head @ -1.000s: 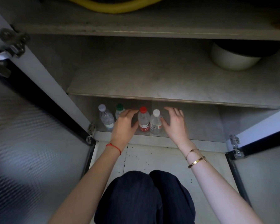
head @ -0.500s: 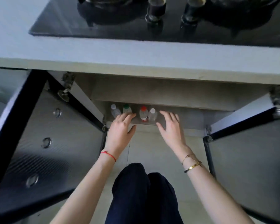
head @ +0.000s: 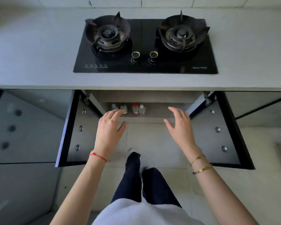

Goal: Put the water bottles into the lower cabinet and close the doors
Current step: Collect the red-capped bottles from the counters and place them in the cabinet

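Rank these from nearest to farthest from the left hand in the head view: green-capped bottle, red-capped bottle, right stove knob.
From the left hand:
1. Green-capped bottle, just beyond the fingertips in the lower cabinet.
2. Red-capped bottle, further right on the same shelf.
3. Right stove knob, up on the cooktop, farthest.

water bottles (head: 137, 109): clear plastic, glossy; caps white, green, red
hob (head: 144, 51): black glass, glossy, reflective
burners (head: 108, 34): dark metal, matt, worn
tabletop (head: 31, 54): grey, smooth, matt
cabinet doors (head: 217, 132): frosted panel, black frame, metal hinges
cabinet interior (head: 157, 111): grey stone-look, matt
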Demonstrator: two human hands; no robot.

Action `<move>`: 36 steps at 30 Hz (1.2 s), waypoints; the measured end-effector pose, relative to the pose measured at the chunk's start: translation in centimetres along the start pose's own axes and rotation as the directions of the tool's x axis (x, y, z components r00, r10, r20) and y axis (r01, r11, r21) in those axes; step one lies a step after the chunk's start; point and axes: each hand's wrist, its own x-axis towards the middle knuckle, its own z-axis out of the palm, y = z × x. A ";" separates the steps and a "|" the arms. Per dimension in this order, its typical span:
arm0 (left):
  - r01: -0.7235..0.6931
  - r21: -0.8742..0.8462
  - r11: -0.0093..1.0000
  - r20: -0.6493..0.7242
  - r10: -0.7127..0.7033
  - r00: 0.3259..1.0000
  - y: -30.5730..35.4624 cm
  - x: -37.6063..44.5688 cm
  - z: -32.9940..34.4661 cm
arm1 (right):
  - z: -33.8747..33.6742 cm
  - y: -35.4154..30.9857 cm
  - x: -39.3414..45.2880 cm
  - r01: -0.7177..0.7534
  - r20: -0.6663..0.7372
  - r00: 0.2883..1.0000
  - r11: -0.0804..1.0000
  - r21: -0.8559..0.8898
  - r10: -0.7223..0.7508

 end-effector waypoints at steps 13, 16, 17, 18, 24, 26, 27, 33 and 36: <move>-0.200 -0.116 0.973 0.050 0.207 0.977 6.0 -2.5 -8.7 | -8.1 -3.5 -10.4 -0.176 -0.244 0.955 0.984 -0.011 0.168; -0.287 -0.140 0.948 0.097 0.301 0.949 7.5 -2.3 -8.9 | -8.8 -3.6 -13.1 -0.261 -0.316 0.915 0.965 0.007 0.250; -0.314 -0.147 0.938 0.114 0.331 0.937 8.1 -2.2 -8.8 | -9.1 -3.4 -14.1 -0.292 -0.337 0.899 0.956 0.015 0.280; -0.341 -0.155 0.927 0.131 0.361 0.923 8.9 -2.2 -8.7 | -9.4 -3.2 -15.1 -0.325 -0.356 0.881 0.945 0.028 0.313; -0.492 -0.217 0.843 0.226 0.534 0.815 14.6 -2.7 -6.2 | -11.5 -1.0 -21.1 -0.484 -0.474 0.743 0.869 0.106 0.472; -0.542 -0.240 0.805 0.250 0.591 0.767 17.1 -3.2 -5.1 | -12.5 0.1 -22.9 -0.533 -0.495 0.694 0.835 0.137 0.524; -0.565 -0.255 0.785 0.263 0.618 0.741 18.4 -3.5 -4.6 | -13.1 0.7 -23.7 -0.554 -0.501 0.671 0.819 0.151 0.547; -0.655 -0.345 0.673 0.280 0.739 0.612 27.8 -5.6 0.5 | -17.0 6.8 -28.7 -0.623 -0.551 0.557 0.752 0.217 0.621; -0.680 -0.391 0.620 0.257 0.783 0.567 33.4 -6.7 3.7 | -20.3 10.9 -31.3 -0.642 -0.564 0.515 0.726 0.245 0.646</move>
